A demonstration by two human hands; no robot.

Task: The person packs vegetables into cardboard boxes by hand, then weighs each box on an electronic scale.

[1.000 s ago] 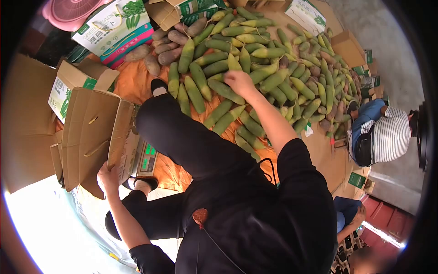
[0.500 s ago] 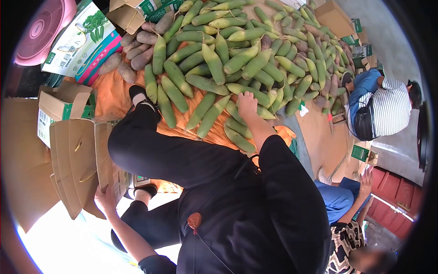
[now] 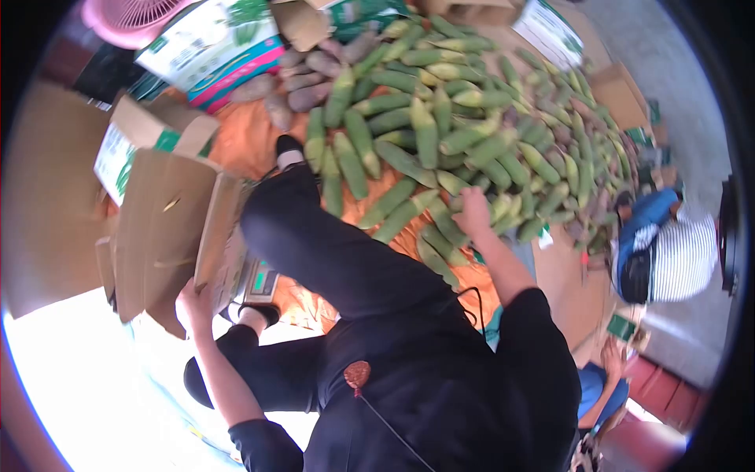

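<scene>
A large heap of green radishes (image 3: 425,134) lies on an orange sheet ahead of me. My right hand (image 3: 473,214) is at the near edge of the heap, its fingers curled over a green radish (image 3: 451,182); part of that radish is hidden under the hand. My left hand (image 3: 193,308) grips the lower edge of an open cardboard box (image 3: 169,228), whose flaps stand out. Beside the box, a scale with a lit green display (image 3: 263,282) sits near my foot.
Purplish-brown tubers (image 3: 311,96) lie at the heap's far left. A printed carton (image 3: 216,47), a smaller open box (image 3: 141,130) and a pink basket (image 3: 134,20) stand beyond. A person in a striped shirt (image 3: 683,256) bends at the right; another person's hand (image 3: 613,358) shows lower right.
The view has swung, so the heap and box appear farther right and lower. More of the scale shows. My right hand stays at the heap's edge and my left hand stays on the box.
</scene>
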